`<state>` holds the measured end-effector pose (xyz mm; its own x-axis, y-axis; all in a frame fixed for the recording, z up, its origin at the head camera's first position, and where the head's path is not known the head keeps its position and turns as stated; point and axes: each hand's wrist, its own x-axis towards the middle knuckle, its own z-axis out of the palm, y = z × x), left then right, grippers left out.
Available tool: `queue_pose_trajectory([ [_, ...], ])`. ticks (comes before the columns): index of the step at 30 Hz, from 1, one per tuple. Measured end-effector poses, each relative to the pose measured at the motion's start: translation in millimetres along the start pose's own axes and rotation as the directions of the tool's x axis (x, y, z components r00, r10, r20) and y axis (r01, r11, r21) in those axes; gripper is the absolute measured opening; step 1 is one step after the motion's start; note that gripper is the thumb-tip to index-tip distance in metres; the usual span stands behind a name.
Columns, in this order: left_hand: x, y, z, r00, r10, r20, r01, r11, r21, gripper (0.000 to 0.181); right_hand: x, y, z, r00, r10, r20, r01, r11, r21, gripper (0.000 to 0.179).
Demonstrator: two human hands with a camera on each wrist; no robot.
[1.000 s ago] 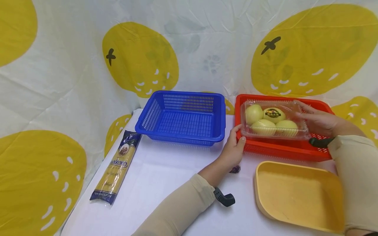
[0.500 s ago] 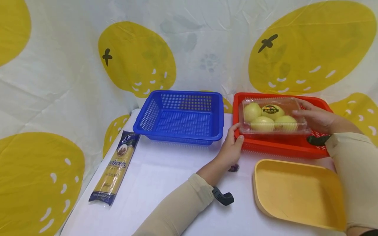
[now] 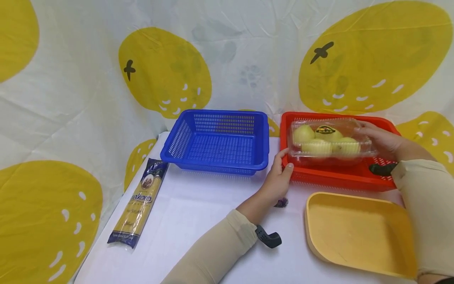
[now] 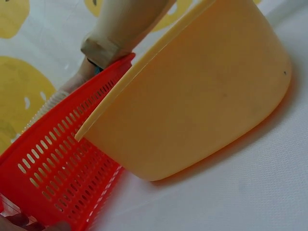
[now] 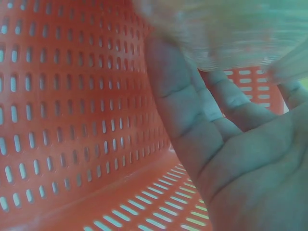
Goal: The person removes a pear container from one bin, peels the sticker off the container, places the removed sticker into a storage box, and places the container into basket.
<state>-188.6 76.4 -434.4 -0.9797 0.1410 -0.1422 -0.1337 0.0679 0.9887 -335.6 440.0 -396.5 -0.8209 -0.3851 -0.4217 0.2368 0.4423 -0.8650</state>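
Note:
My right hand (image 3: 383, 140) holds a clear plastic box (image 3: 361, 138) by its right end, over the inside of the red basket (image 3: 340, 182). Several pale yellow-green round fruits (image 3: 316, 148) show through the lid, one bearing a dark label. In the right wrist view, the fingers (image 5: 185, 103) reach under the box, beside the basket's slotted wall. The left hand (image 3: 278, 179) grips the basket's left rim near its front corner; only fingertips (image 4: 57, 226) show in the left wrist view.
A blue basket (image 3: 216, 161) stands left of the red one. Nearer to me is a yellow tub (image 3: 358, 232), in front of the red basket. A pasta packet (image 3: 138, 205) lies at the table's left. Something small and dark purple (image 3: 281, 202) shows beside the left wrist.
The clear box has tilted slightly, and more of its near side shows. The left hand stays on the basket rim. The head view has shifted a little.

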Motion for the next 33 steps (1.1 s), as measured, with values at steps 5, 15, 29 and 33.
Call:
queue_pose_trajectory([
  [5, -1.5, 0.4, 2.9, 1.000, -0.011, 0.002, 0.011, 1.000, -0.008, 0.048, -3.9, 4, -5, 0.999, 0.014, -0.040, -0.013, 1.000, 0.021, 0.067],
  [15, -3.0, -0.2, 5.8, 0.999, 0.027, -0.039, -0.021, 0.991, 0.135, 0.052, -12.5, 1, -4, 0.990, -0.052, -0.129, 0.061, 0.996, 0.065, 0.061],
  [29, -12.5, 19.1, -5.3, 0.970, 0.233, -0.065, -0.208, 0.941, 0.268, 0.060, -26.1, -41, 12, 0.969, -0.143, -0.203, 0.164, 0.982, 0.092, 0.031],
  [33, -16.1, 29.1, -12.5, 0.962, 0.270, -0.046, -0.251, 0.936, 0.248, 0.061, -30.7, -48, 17, 0.964, -0.152, -0.219, 0.176, 0.980, 0.095, 0.025],
])
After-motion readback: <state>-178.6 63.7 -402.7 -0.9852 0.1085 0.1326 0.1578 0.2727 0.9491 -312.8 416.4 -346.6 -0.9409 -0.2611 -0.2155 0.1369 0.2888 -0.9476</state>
